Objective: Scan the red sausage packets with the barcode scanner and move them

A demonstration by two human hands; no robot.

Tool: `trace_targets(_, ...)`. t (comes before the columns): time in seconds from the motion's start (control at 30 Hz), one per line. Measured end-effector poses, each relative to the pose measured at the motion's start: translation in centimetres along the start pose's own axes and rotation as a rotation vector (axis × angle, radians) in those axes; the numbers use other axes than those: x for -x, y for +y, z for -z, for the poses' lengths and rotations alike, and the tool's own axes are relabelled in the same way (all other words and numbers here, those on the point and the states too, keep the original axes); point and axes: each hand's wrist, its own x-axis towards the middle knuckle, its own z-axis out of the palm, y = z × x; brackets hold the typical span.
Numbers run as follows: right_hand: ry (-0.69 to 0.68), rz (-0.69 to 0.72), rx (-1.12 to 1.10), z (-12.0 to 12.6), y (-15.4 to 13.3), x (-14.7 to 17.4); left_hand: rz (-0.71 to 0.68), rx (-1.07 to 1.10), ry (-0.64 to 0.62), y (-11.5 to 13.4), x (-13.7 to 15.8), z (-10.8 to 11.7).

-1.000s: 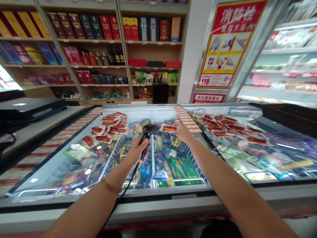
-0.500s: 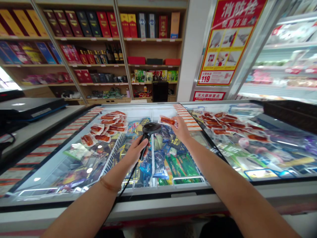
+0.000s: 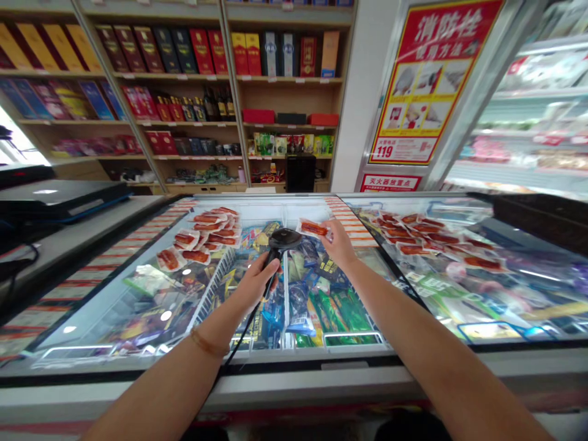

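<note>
My left hand (image 3: 261, 277) is wrapped round the handle of a black barcode scanner (image 3: 285, 237), whose cord trails down past my wrist. The scanner's head faces away from me, close to a clear packet of reddish sausages (image 3: 314, 228). That packet is pinched at its right end by my right hand (image 3: 336, 240), just above the freezer's glass. On the left side of the glass lies a pile of similar packets (image 3: 215, 226). More of them form a second pile (image 3: 413, 233) on the right pane.
A chest freezer (image 3: 294, 383) with sliding glass lids holds bagged goods in wire baskets. Label strips (image 3: 351, 223) line the lids. A black weighing scale (image 3: 64, 199) stands at left, a dark tray (image 3: 546, 220) at right. Shelves of boxes (image 3: 285, 116) rise behind.
The view has tilted up slightly, so everything appears a little lower and further right. Both hands keep their holds on the scanner and the sausage packet, with hardly any movement between them.
</note>
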Motion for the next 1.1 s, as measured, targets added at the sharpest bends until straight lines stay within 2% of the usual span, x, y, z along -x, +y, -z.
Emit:
trace_targets(0.17,-0.001,-0.071,0.035,-0.9,0.8,0.1,0.0,0.017,0.104,0.3,-0.2,-0.3)
trace_targets(0.27,-0.032,-0.095,0.097,-1.0,0.8,0.2,0.002,0.064,0.219,0.7,-0.5,-0.4)
trace_targets(0.37,-0.101,-0.079,0.129,-0.9,0.3,0.0,0.078,0.172,0.349,2.1,-0.2,-0.1)
trace_targets(0.47,-0.082,-0.109,0.125,-1.9,-1.4,-1.2,0.131,0.268,0.396,4.3,0.8,1.4)
trace_targets(0.57,-0.046,-0.138,0.058,-4.9,-4.4,-3.8,0.051,0.228,0.466,6.1,2.2,4.6)
trace_targets(0.7,-0.076,-0.151,-0.09,-11.3,-9.8,-8.5,-0.079,0.06,0.643,7.3,4.6,10.3)
trace_targets(0.83,-0.137,-0.232,-0.183,-17.6,-14.2,-12.1,-0.035,-0.005,0.776,8.5,7.8,14.9)
trace_targets(0.97,-0.286,-0.258,-0.121,-21.9,-15.8,-13.0,0.006,-0.057,0.854,9.2,10.7,17.2)
trace_targets(1.1,-0.391,-0.224,-0.07,-23.3,-15.5,-12.4,0.036,-0.069,0.862,9.1,11.6,17.5)
